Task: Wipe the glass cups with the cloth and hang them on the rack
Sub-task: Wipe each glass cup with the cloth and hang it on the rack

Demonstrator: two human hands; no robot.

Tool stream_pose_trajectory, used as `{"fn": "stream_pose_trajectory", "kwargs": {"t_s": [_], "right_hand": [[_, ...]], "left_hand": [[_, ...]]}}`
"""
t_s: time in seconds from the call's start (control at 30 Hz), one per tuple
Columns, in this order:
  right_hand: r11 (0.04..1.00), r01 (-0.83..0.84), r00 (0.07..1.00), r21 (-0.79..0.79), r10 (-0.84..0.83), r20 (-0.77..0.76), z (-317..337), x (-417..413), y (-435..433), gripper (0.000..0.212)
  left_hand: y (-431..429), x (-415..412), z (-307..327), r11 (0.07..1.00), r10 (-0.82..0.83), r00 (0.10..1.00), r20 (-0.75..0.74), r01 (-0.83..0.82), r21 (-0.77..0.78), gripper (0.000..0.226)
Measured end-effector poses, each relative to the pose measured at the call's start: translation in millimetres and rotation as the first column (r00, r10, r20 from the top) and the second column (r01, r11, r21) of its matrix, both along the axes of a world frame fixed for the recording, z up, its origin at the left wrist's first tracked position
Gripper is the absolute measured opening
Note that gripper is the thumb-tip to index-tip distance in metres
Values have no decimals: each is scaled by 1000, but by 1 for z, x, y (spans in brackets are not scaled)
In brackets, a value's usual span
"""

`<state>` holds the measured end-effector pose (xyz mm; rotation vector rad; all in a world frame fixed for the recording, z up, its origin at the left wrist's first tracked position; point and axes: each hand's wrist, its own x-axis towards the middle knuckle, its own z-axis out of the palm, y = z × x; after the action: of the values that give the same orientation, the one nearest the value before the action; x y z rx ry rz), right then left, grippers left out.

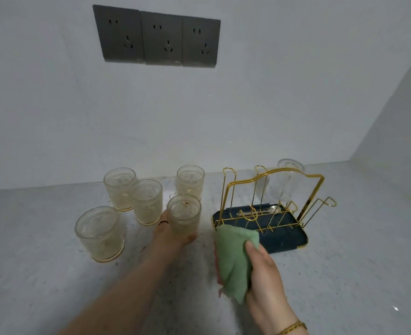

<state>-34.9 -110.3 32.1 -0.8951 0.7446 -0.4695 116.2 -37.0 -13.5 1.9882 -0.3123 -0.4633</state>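
While left hand (168, 234) grips glass cup (184, 213), right hand (265, 274) holds cloth (233, 259)

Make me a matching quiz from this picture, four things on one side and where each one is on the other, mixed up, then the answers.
1 green cloth
2 upright cup nearest the rack
3 upside-down cup
4 sockets

A on the wall
B in the right hand
C on the rack
D in the left hand

Pairs: 1-B, 2-D, 3-C, 4-A
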Motion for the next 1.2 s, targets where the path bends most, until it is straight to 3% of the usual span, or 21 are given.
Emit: {"fn": "stream_pose_trajectory", "kwargs": {"t_s": [0.3,0.6,0.73,0.83,0.87,0.93,0.97,1.03,1.07,1.13,1.2], "right_hand": [[1000,30,999,1,-30,14,-7,-1,5,23],[972,179,981,-150,-187,-42,6,-8,16,26],[949,237,972,-206,-233,45,23,-4,18,24],[922,170,978,-349,-115,173,42,-4,33,21],[885,103,986,-454,-30,164,45,-6,41,18],[752,-100,981,-652,185,63,46,-11,53,49],[701,-182,963,-690,269,19,43,-14,58,65],[627,-262,935,-734,354,-31,38,-18,67,70],[555,-244,931,-796,362,-33,35,-19,73,62],[311,-154,951,-938,304,-55,29,-15,85,47],[95,-16,974,-995,225,6,22,-7,95,41]], "left_hand": [[-7,2,0,998,49,999,-23,-48,37,77],[16,-32,34,963,83,994,-75,-100,-252,74],[34,-56,58,943,-40,994,-101,4,-333,50],[47,-72,63,910,-97,985,-144,30,-414,28],[51,-78,66,897,-97,981,-166,14,-443,26],[61,-84,70,879,-59,979,-193,-41,-475,19],[68,-85,72,880,-43,981,-191,-54,-472,17],[81,-84,76,879,-17,980,-200,-81,-471,31],[87,-82,76,870,-26,978,-207,-80,-487,48],[104,-85,82,841,-61,973,-221,-69,-536,78],[116,-89,83,802,-101,965,-243,-66,-593,79]]}}
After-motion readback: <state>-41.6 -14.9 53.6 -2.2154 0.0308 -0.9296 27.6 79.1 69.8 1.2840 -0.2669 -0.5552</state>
